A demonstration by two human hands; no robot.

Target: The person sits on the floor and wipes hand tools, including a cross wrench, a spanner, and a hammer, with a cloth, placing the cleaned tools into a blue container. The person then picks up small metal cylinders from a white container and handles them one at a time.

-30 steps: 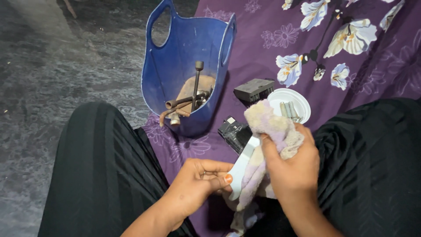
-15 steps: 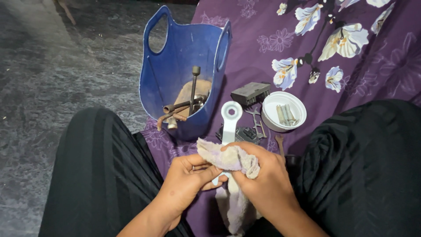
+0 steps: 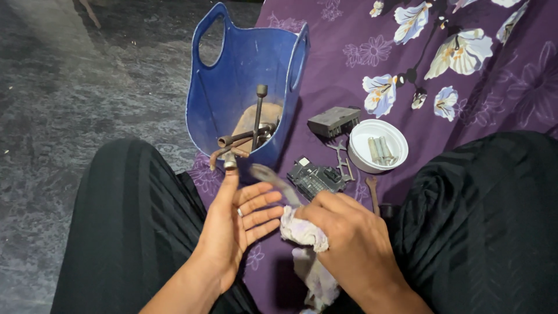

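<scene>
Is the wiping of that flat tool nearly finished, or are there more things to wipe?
In hand: the right hand grips the cloth around a blurred flat tool; the left hand is open. Possibly left: rusty tools in the blue basket. Nothing shows which pieces are already wiped.

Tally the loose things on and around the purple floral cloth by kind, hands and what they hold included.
Blue tub: 1
White bowl: 1
Dark boxy parts: 2
Pale cloth, in the right hand: 1
Blurred pale tool: 1
Open left hand: holds nothing
Total: 6
</scene>
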